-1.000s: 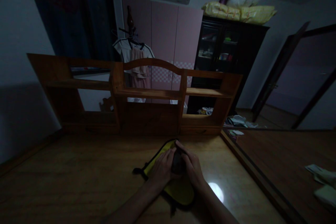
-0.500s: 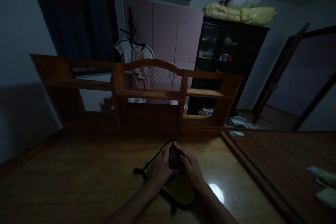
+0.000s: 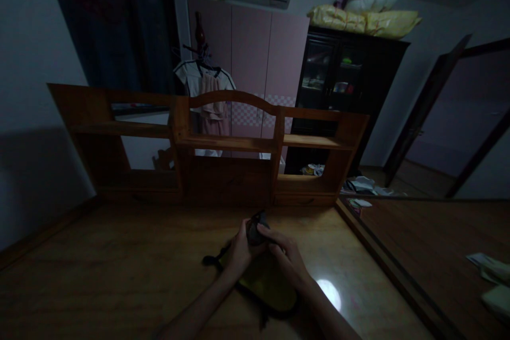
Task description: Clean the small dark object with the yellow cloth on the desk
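A yellow-green fabric piece with black edging and dark tabs (image 3: pixel 266 284) lies on the wooden surface under both hands. Above its far end is a dark grey bundle (image 3: pixel 253 232); the dim light hides what it is and whether it is part of the fabric. My left hand (image 3: pixel 240 251) is closed around the bundle's left side and underside. From the right, my right hand (image 3: pixel 286 253) grips it, thumb or finger pressed on its near face and the other fingers curled.
A wooden shelf unit (image 3: pixel 227 142) stands along the far edge of the wooden surface (image 3: pixel 119 271). A raised wooden rail (image 3: pixel 382 265) runs down the right side. Beyond it, papers (image 3: pixel 494 271) lie on a brown surface.
The dark bundle has shifted slightly left and up and looks more gathered. The fabric's far end is no longer spread flat. My right hand's fingers have moved from its far side onto its near face.
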A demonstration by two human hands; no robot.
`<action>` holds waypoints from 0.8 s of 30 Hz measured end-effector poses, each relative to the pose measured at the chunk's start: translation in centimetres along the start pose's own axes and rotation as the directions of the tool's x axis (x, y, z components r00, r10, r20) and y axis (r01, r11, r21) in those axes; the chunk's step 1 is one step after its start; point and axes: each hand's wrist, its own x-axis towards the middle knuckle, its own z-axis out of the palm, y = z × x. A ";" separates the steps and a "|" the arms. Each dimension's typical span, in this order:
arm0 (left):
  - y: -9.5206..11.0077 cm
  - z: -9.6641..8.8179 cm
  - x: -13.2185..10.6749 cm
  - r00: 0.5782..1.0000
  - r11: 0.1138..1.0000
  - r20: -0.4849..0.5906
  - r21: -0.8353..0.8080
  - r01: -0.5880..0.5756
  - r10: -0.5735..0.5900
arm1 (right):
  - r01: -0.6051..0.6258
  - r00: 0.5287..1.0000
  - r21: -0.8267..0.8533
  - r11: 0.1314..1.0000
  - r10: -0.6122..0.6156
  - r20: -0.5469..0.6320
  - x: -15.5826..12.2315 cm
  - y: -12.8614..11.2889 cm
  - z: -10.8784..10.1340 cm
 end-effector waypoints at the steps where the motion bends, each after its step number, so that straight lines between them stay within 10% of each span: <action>1: 0.0 0.0 0.0 1.000 1.000 0.000 -0.007 0.002 -0.002 | 0.001 1.000 0.007 1.000 -0.001 -0.009 0.0 0.0 0.0; 24: 0.9 1.0 -0.1 0.999 0.984 0.043 -0.179 0.008 0.000 | -0.140 0.969 -0.053 0.989 0.125 -0.214 0.1 1.7 -0.3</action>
